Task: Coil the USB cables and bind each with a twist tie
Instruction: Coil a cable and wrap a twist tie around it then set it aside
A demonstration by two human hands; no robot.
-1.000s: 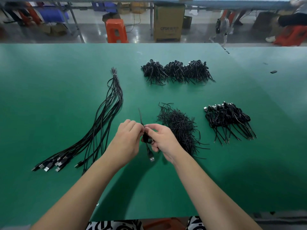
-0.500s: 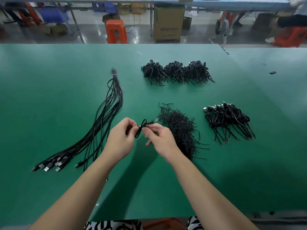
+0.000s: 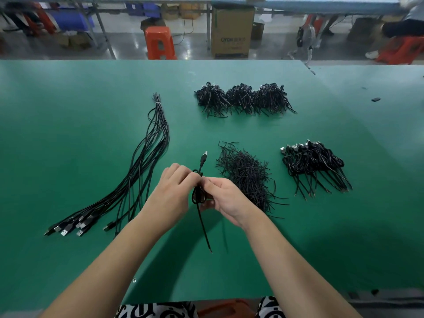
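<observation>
Head view shows my fingertips meeting over the green table point(image 3: 68, 138), and everything starts from that pinch. My left hand point(image 3: 171, 193) has its fingers curled around the top of a small coiled cable point(image 3: 197, 193), and my right hand point(image 3: 226, 198) pinches the same coil from the other side, thumb and forefinger closed at the waist of the loops. I cannot tell whether a twist tie is already between my fingertips — it is too thin and too hidden.

The cable is held just above the table between my hands. Its USB plug point(image 3: 203, 157) sticks up away from me and its bare tail point(image 3: 205, 232) hangs down toward me. I judge it light, thin and springy: the loops will want to open if I loosen either pinch, so the place to hold is the middle of the coil, where all the turns cross, not the plug or the tail.

Further out, the loose twist ties point(image 3: 247, 177) lie just right of my right hand. Finished coils point(image 3: 314, 166) sit beyond them, with more bundles point(image 3: 243, 98) farther back. Uncoiled cables point(image 3: 142, 166) stretch out well to the left.
</observation>
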